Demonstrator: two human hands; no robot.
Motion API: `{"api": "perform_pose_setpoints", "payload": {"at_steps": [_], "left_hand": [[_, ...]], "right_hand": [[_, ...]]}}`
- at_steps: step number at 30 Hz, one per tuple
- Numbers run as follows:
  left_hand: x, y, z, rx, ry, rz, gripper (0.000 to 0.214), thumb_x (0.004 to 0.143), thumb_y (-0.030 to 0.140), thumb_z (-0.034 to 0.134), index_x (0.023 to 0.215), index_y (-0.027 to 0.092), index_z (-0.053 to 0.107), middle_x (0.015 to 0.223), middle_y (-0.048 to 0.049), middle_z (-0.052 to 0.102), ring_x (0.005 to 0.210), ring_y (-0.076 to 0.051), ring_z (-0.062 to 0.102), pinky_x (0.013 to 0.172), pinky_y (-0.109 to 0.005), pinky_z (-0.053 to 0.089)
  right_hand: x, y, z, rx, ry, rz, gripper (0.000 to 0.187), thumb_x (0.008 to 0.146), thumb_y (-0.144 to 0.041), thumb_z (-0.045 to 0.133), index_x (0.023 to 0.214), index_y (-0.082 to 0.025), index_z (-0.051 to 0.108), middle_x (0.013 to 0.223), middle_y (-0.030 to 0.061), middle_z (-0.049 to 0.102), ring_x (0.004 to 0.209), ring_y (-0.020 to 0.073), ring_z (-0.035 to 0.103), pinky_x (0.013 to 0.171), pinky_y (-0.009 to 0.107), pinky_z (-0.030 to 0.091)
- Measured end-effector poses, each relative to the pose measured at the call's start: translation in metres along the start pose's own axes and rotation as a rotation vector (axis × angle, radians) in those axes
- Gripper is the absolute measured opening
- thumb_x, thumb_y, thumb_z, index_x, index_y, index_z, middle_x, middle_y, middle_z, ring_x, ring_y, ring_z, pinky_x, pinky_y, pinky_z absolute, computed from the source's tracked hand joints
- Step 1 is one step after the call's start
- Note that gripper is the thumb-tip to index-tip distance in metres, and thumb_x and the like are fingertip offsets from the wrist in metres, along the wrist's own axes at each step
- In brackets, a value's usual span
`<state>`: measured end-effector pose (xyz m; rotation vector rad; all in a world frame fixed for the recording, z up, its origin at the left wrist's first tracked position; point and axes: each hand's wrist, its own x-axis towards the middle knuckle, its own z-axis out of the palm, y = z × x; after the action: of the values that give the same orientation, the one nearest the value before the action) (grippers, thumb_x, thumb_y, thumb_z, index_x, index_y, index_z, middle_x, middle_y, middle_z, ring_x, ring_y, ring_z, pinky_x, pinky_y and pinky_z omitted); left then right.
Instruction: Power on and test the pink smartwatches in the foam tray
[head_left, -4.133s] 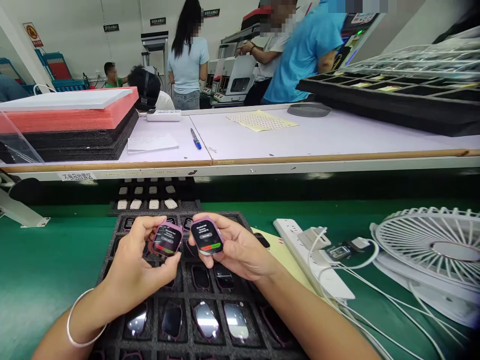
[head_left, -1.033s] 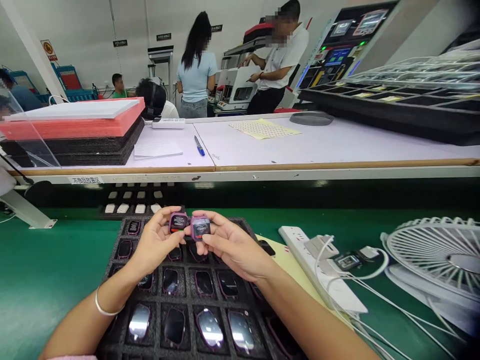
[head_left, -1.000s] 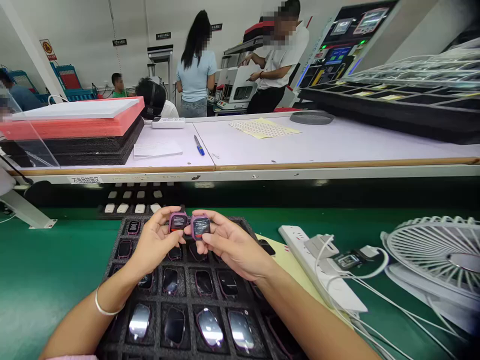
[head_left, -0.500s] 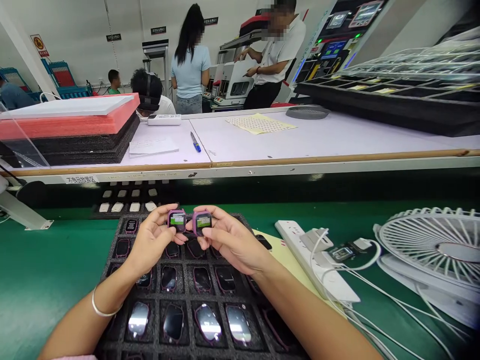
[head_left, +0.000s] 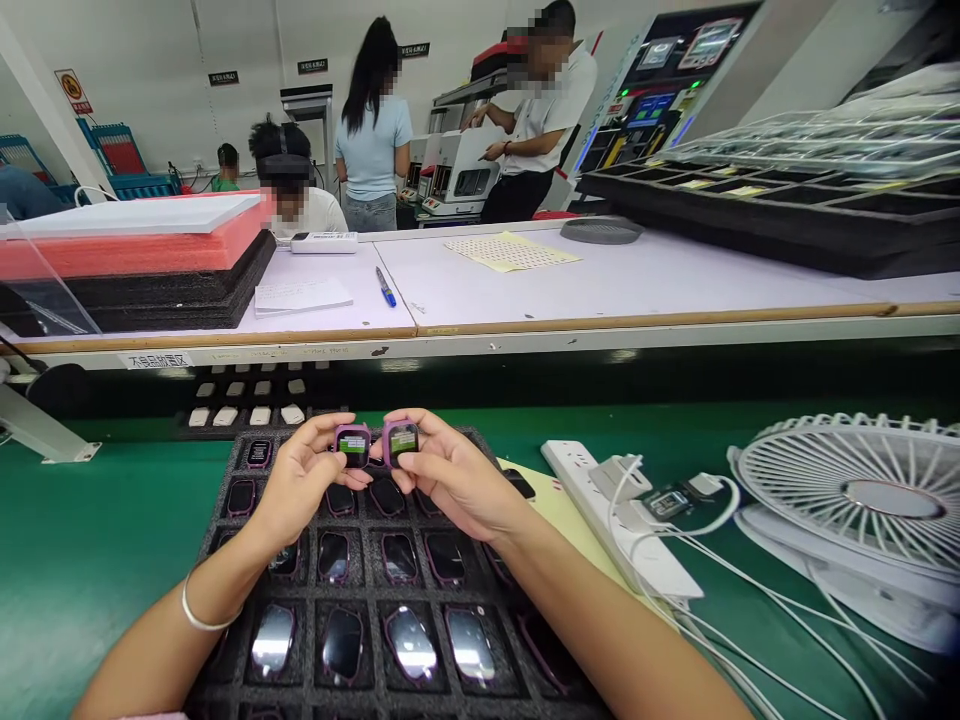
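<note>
My left hand (head_left: pixel 296 490) pinches a small purple smartwatch body (head_left: pixel 351 445) with a lit screen. My right hand (head_left: pixel 450 482) grips a second purple watch body (head_left: pixel 401 440), its screen lit too. Both watches sit side by side, almost touching, above the far end of a black foam tray (head_left: pixel 225 540). Several more purple watch bodies (head_left: pixel 409 643) with dark screens lie in the tray's pockets. A silver bangle is on my left wrist.
A white power strip (head_left: pixel 600 500) with chargers and cables lies right of the tray on the green mat. A white fan (head_left: pixel 862 500) lies further right. Another tray of white parts (head_left: pixel 247 400) sits behind. A raised shelf (head_left: pixel 600 290) holds foam sheets, a pen and paper. People work beyond.
Both hands have moved the two watches a little further from me over the tray's far end. The screens changed from dark with red to showing a green band.
</note>
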<state>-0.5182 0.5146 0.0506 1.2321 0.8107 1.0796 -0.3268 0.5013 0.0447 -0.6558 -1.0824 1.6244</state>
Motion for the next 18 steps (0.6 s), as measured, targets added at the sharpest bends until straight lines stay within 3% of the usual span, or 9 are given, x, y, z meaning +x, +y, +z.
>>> {"api": "perform_pose_setpoints", "payload": {"at_steps": [8, 12, 18], "left_hand": [[-0.001, 0.002, 0.002, -0.009, 0.004, -0.011, 0.050, 0.075, 0.024, 0.067, 0.123, 0.018, 0.058, 0.104, -0.0072, 0.068, 0.068, -0.016, 0.070, 0.069, -0.031, 0.059], [0.005, 0.008, 0.003, -0.041, 0.006, 0.000, 0.057, 0.073, 0.021, 0.067, 0.129, 0.019, 0.056, 0.110, -0.0074, 0.067, 0.071, -0.015, 0.070, 0.070, -0.030, 0.057], [0.040, 0.045, 0.009, -0.090, 0.000, 0.126, 0.064, 0.070, 0.016, 0.068, 0.132, 0.017, 0.054, 0.104, -0.0066, 0.068, 0.069, -0.013, 0.068, 0.065, -0.025, 0.054]], "right_hand": [[0.001, 0.001, -0.001, 0.025, 0.001, -0.004, 0.037, 0.077, -0.021, 0.076, 0.109, -0.021, 0.058, 0.090, 0.0042, 0.068, 0.061, 0.0110, 0.054, 0.059, 0.025, 0.042], [0.007, -0.006, -0.003, 0.097, -0.017, 0.008, 0.038, 0.083, -0.038, 0.073, 0.114, -0.020, 0.058, 0.093, 0.0075, 0.070, 0.062, 0.0139, 0.059, 0.063, 0.029, 0.046], [0.040, -0.045, -0.001, 0.038, -0.059, -0.134, 0.034, 0.086, -0.039, 0.070, 0.113, -0.023, 0.058, 0.097, 0.0069, 0.071, 0.067, 0.0171, 0.064, 0.066, 0.031, 0.049]]}}
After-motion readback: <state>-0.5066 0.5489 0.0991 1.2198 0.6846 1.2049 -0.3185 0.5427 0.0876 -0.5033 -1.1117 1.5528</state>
